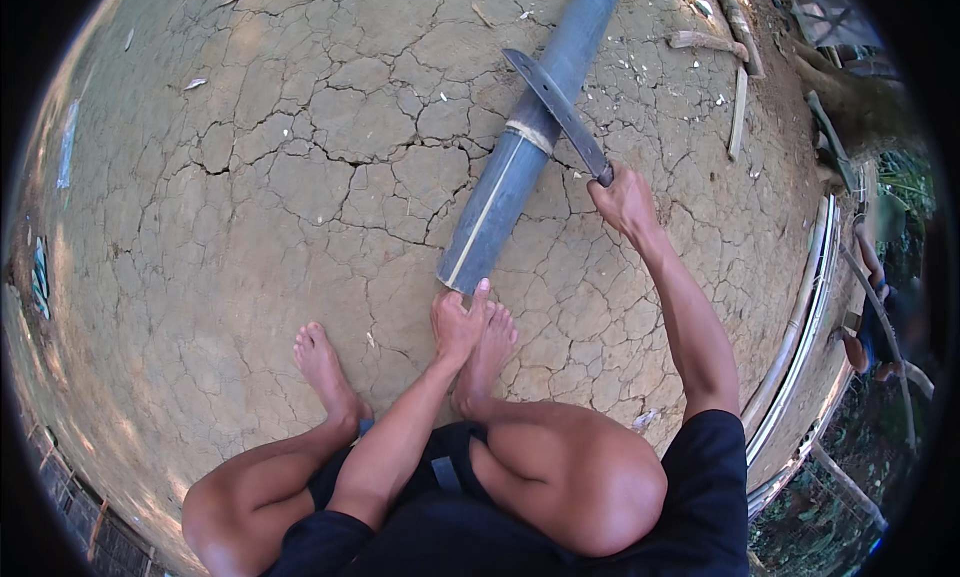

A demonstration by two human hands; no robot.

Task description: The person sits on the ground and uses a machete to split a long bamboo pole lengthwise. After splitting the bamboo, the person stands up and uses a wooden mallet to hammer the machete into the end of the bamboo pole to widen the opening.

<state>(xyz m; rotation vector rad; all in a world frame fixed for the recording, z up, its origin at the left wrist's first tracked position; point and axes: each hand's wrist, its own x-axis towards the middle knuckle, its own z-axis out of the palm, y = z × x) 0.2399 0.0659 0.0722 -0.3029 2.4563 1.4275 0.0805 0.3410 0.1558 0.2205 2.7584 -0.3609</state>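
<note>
A thick grey-blue bamboo pole slants across the ground from near my feet up to the top edge. It has a pale ring at a joint and a straight pale stripe along its near section. My right hand grips a machete by its handle. The dark blade crosses over the pole just beyond the joint; whether it touches cannot be made out. My left hand closes on the near end of the pole, thumb up, beside my right foot. Its fingertips are partly hidden.
Dry, cracked earth spreads around. Sticks and a wooden piece lie at the upper right. Long pale poles line the right side, with another person partly visible beyond. A dark woven panel edges the lower left.
</note>
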